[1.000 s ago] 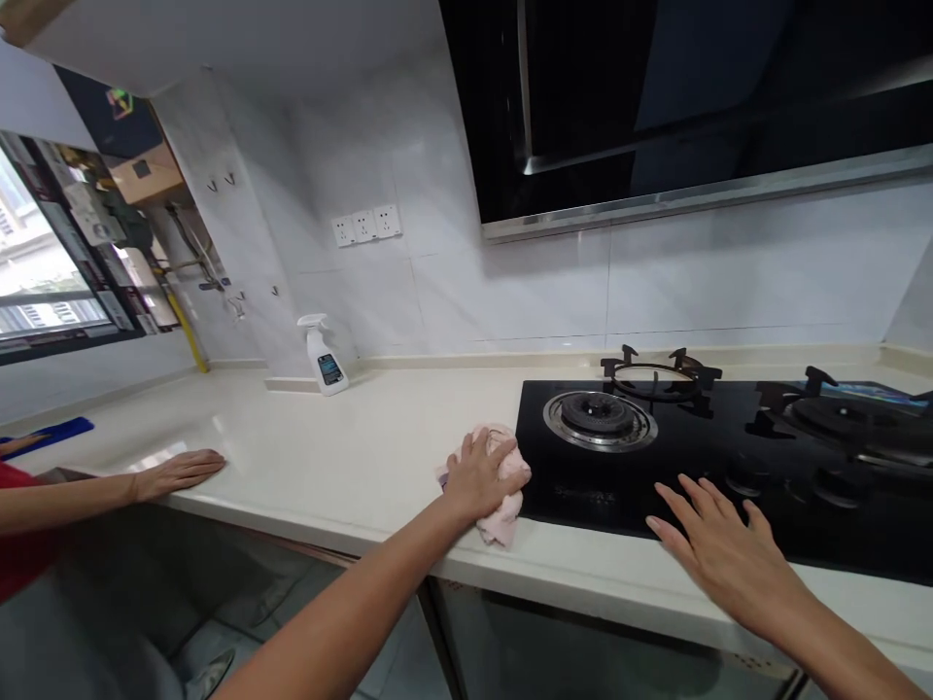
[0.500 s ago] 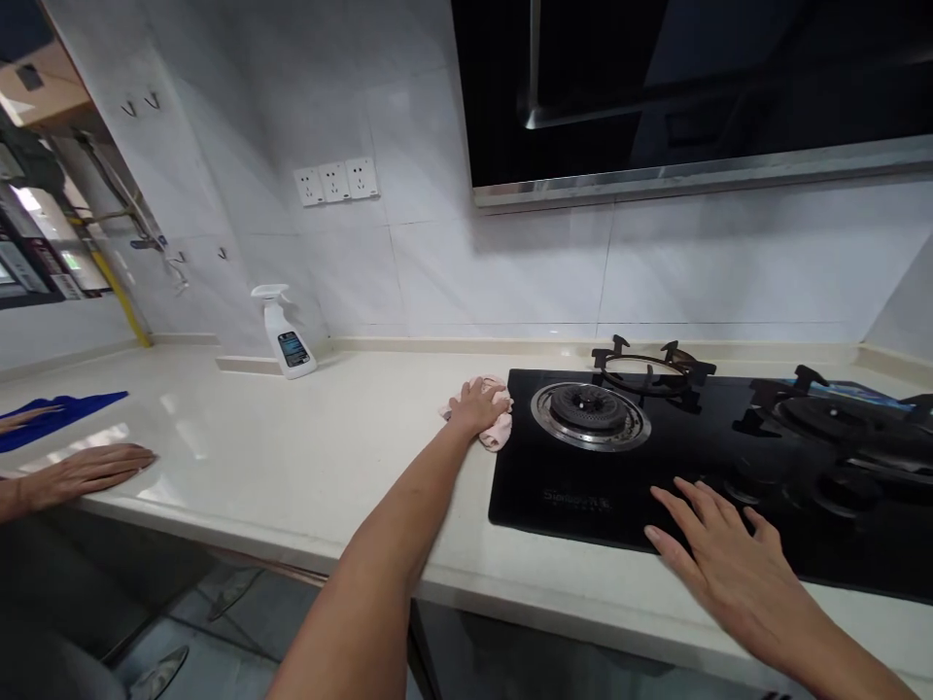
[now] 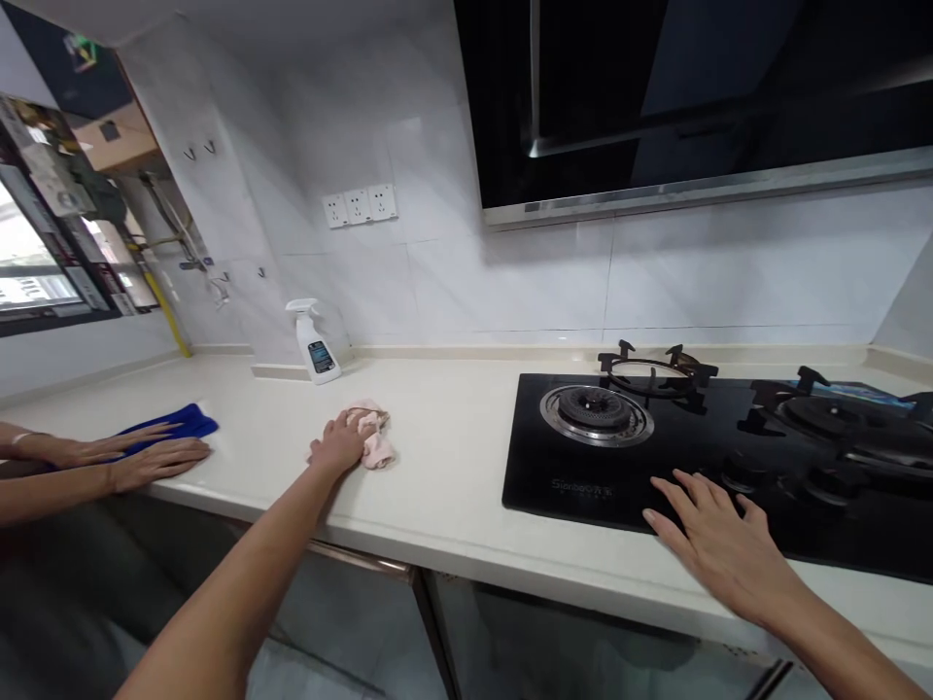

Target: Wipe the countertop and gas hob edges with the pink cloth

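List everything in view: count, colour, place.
Countertop: 1, cream, across the middle
Gas cooktop: 1, black, right side of countertop
Range hood: 1, black, above cooktop
Pan supports: 2, dark, behind left burner, over right burner
Crumpled cloth: 1, pink, left of cooktop
Flatter cloth: 1, blue, countertop's left
Spray bottle: 1, white, by back wall
Wall sockets: 3, white, back wall
Wall hooks: at least 3, metallic, left wall
Pipe: 1, yellow, back left corner
Window: 1, dark frame, far left
Cabinets: count unclear, grey, below countertop
Co-worker's hands: 2, bare, at blue cloth
Left hand: 1, bare, on crumpled cloth
Right hand: 1, bare, cooktop front
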